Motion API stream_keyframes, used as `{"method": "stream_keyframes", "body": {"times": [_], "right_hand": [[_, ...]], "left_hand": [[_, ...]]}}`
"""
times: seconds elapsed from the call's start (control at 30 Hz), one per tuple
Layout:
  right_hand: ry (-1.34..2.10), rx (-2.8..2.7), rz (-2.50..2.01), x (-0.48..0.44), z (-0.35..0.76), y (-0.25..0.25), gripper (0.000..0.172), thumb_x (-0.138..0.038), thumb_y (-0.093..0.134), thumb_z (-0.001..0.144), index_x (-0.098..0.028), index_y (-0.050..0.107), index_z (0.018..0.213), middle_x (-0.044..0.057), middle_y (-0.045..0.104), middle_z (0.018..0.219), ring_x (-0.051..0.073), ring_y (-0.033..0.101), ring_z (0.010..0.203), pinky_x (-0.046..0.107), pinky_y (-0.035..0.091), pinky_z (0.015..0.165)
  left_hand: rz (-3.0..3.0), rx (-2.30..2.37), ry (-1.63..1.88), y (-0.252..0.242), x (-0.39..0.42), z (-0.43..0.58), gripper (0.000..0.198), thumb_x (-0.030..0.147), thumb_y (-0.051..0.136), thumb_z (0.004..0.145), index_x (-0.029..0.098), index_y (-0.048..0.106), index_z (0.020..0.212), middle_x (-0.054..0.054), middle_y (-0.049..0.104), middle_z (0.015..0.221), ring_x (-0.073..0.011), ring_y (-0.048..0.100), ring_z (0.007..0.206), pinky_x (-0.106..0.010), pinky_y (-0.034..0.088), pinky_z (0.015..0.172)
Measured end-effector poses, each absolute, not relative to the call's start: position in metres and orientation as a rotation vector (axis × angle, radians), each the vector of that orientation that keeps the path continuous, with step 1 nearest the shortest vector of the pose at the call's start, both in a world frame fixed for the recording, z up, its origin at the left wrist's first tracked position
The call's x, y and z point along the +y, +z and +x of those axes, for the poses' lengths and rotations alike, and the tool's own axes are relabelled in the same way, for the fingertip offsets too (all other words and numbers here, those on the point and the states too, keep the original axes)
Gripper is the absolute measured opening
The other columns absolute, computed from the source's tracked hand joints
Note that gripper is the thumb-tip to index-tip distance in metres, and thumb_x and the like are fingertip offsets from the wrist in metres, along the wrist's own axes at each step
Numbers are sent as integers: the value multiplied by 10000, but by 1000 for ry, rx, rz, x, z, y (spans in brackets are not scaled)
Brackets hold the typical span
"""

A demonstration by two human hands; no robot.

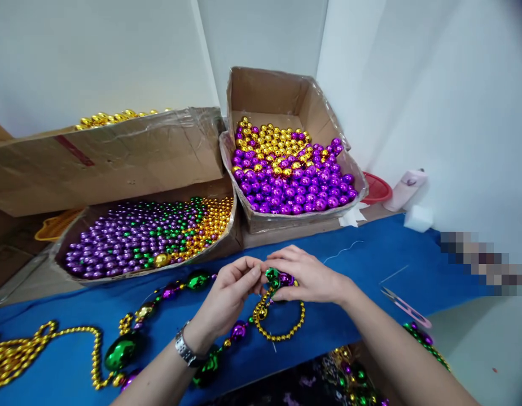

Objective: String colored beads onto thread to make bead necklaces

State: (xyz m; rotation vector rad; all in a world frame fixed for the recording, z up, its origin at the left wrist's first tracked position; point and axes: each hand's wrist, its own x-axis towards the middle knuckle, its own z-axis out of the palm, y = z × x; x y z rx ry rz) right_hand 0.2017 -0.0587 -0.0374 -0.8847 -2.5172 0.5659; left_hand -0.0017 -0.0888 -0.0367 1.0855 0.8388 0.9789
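- The left hand (235, 285) pinched thumb and finger together; anything between was hidden.
- The right hand (305, 276) gripped shiny, round green-and-purple beads (272, 276) beside it.
- A small gold-bead loop (281, 338) lay near both, over the blue tabletop (349, 299).

This looks like a bead-craft workshop, though whether it is a room inside a home cannot be told. Deep cardboard boxes (264, 90), their edges bound with shiny tape, hold heaps of purple, gold and green beads (294, 189), a bulk stock rather than a household handful. The blue-covered worktable (421, 259) carries strung beads (121, 351), loose thread (345, 248) and pink-handled snips (408, 311), with plain pale walls (117, 51) behind.
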Motion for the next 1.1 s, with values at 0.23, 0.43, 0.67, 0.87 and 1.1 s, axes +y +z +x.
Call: {"method": "stream_keyframes", "body": {"times": [0.23,0.43,0.67,0.87,1.1], "right_hand": [[598,-2510,-930,-57,206,-58,242,-378,566,880,-192,657,1004,72,649,1047,215,555,999,367,389,881],[862,-2481,-884,-53,216,-62,312,-413,526,895,-231,605,1135,19,651,1095,152,606,979,251,452,839],[1095,-2546,-906,-35,208,-77,447,-435,243,986,-262,631,1121,-3,651,1108,142,635,913,241,474,752],[1202,-2667,-750,-29,200,-82,347,-392,376,962,-223,608,1157,7,656,1043,122,614,862,203,435,724],[1197,-2922,-618,-17,174,-78,240,-347,524,860,-235,660,1023,-24,666,793,109,566,653,203,379,605]], "left_hand": [[971,884,1043,-45,-88,-4,165,236,625,823,127,630,947,-46,630,808,-92,536,654,-263,478,688],[920,838,964,-44,-103,-3,130,228,626,822,136,638,913,-24,626,759,-66,502,569,-233,474,598],[969,866,918,-43,-117,-6,130,237,625,822,134,635,901,-26,629,740,-84,541,585,-220,450,584],[967,851,914,-41,-116,-8,122,222,611,831,147,641,923,-25,631,749,-89,551,601,-221,447,595],[974,842,861,-38,-119,-8,114,225,607,833,143,645,903,-28,631,749,-97,551,605,-232,454,605]]}}
